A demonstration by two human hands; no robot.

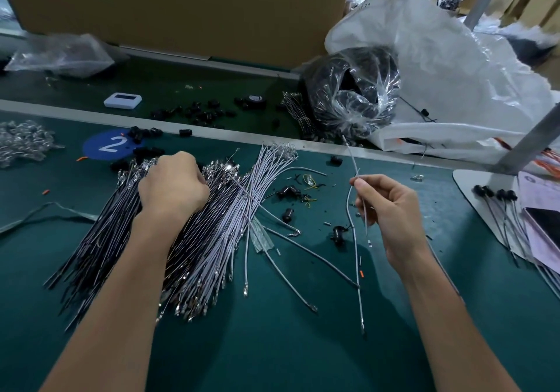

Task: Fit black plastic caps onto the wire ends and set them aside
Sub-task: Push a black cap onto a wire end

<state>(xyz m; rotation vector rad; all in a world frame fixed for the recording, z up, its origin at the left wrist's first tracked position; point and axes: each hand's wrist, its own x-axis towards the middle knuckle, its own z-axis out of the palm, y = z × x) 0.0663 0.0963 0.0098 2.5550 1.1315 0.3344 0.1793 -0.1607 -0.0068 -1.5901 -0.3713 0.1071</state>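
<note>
Picking wires, that's the step in hand, and no cap is on yet. The right hand [391,209] is up off the counter [303,346] with thumb and forefinger pinched on a thin grey wire [351,158]. The other fingers curl loosely behind it. The wire's top end pokes up toward the far edge and its tail hangs down toward the near edge.

The left hand [174,184] sits knuckles-up on the big bundle of wires [194,240], left of the counter's middle. Its fingers are tucked under at the terminal ends, and whether they've actually got a strand is hidden from here.

The loose black caps [288,193] lie in the middle of the counter, between the two hands. More are strewn along the far edge. Neither hand has one!

Over at the right edge a short row of capped wires [497,194] rests on a white base plate [472,185], so that looks like the set-aside spot.

What's next, by my reading? A free hand has to grab a cap, and the middle ones sit nearest. Then the wire's metal tip needs lining up with the cap's opening and pushing home. It's fiddly, because the wire is thin and springy, so a grip close to the tip will keep it from bending away.
</note>
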